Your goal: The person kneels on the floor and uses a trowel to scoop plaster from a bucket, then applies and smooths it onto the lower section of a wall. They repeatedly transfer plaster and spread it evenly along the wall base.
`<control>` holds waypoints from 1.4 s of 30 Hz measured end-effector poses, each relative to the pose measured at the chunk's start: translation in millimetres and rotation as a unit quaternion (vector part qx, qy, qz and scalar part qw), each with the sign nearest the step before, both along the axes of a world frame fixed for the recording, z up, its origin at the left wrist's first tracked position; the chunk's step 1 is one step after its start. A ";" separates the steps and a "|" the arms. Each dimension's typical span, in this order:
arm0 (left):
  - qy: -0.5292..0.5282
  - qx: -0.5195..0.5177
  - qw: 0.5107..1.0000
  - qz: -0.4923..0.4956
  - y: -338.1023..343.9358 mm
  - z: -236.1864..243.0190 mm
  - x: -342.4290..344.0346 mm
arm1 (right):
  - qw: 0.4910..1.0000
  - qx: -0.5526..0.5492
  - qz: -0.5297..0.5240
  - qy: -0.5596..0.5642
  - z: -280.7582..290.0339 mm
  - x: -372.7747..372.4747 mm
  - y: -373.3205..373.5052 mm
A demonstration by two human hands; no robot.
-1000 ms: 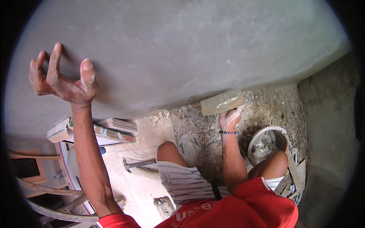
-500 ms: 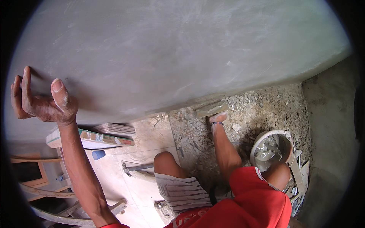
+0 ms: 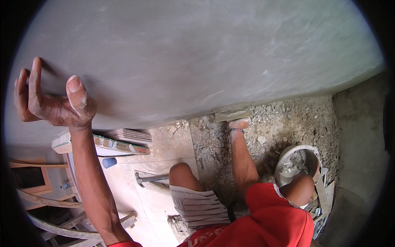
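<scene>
While left hand (image 3: 49, 105) braces wall (image 3: 197, 53), long labelled box (image 3: 103, 144) lies below

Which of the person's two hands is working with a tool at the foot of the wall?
The right hand, low at the wall's base, pressing a flat trowel there. The left hand is empty, fingers braced on the wall.

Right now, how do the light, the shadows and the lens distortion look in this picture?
Head view: soft even daylight on the plastered wall, no glare; the left hand throws a faint shadow on it; the wall's lower edge bows from the fisheye; corners are black; all stays fairly sharp.
</scene>
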State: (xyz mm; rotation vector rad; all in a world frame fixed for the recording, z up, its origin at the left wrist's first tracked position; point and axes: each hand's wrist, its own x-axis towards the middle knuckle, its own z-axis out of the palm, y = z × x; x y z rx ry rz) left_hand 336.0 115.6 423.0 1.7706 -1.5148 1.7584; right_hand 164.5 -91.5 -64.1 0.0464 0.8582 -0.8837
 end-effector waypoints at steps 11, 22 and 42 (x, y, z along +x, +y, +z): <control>0.011 -0.009 0.999 0.045 -1.5 -1.9 -7.9 | 1.000 0.003 -0.001 -0.026 116.1 -1.3 19.1; 0.009 0.001 1.000 0.027 2.7 2.8 -5.7 | 0.998 -0.035 0.005 -0.043 93.6 -79.5 -10.3; -0.022 0.025 0.999 0.010 -0.5 2.3 4.2 | 0.997 0.026 -0.001 0.076 -35.7 -30.2 -47.8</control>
